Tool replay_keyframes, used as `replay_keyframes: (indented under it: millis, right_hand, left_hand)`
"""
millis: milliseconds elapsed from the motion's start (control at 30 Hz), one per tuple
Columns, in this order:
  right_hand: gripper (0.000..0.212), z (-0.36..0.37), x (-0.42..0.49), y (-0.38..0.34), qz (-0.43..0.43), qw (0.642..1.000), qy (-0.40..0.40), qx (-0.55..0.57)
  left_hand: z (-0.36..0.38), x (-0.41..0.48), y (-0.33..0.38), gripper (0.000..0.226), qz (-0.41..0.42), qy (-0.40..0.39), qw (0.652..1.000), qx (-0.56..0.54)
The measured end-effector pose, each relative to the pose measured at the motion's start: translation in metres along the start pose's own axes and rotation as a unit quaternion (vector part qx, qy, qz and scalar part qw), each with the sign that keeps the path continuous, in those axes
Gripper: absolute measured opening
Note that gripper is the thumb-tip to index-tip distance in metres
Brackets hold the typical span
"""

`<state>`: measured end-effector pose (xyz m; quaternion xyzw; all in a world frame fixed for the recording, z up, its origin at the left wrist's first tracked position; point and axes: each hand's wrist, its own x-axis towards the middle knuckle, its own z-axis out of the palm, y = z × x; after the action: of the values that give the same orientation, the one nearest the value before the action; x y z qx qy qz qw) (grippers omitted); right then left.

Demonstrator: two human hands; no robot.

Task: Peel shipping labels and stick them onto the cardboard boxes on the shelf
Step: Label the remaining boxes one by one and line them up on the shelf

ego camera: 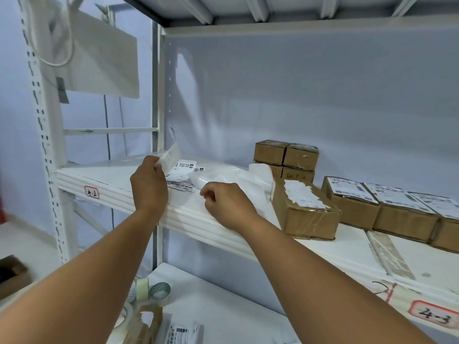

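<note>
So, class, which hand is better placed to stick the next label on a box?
Probably the left hand: it pinches the white paper label strip. The right hand, curled, shows no label, though it is nearer the brown cardboard box.

Head view, angled down, shelf [119,184] close ahead

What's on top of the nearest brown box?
A torn white label lies on top of the nearest cardboard box; the cardboard beneath it is covered, and its print is too blurred to read.
</note>
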<state>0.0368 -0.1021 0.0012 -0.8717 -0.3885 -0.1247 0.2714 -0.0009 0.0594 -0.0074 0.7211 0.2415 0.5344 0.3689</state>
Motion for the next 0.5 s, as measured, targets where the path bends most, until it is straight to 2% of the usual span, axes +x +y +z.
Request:
replay_keyframes:
  millis: [133, 300, 333, 400, 500]
  right_hand:
    - [0.03, 0.0, 0.001, -0.003, 0.0, 0.999, 0.037, 0.014]
    - [0.027, -0.012, -0.011, -0.016, -0.021, 0.987, 0.134, 0.082]
    - [0.024, -0.014, -0.014, -0.019, -0.011, 0.979, 0.164, 0.121]
    - [0.021, -0.021, -0.021, -0.027, 0.025, 0.953, 0.214, 0.211]
    - [0.016, -0.038, -0.034, -0.033, 0.064, 0.919, 0.249, 0.298]
  left_hand:
    - [-0.003, -0.019, 0.01, 0.017, 0.005, -0.01, 0.999, -0.046]
    - [0.0, -0.052, 0.051, 0.008, -0.07, -0.075, 0.984, -0.143]
    - [0.001, -0.057, 0.058, 0.013, -0.085, -0.089, 0.979, -0.16]
    - [0.001, -0.064, 0.073, 0.008, -0.093, -0.117, 0.973, -0.178]
    - [-0.004, -0.078, 0.093, 0.012, -0.061, -0.142, 0.972, -0.176]
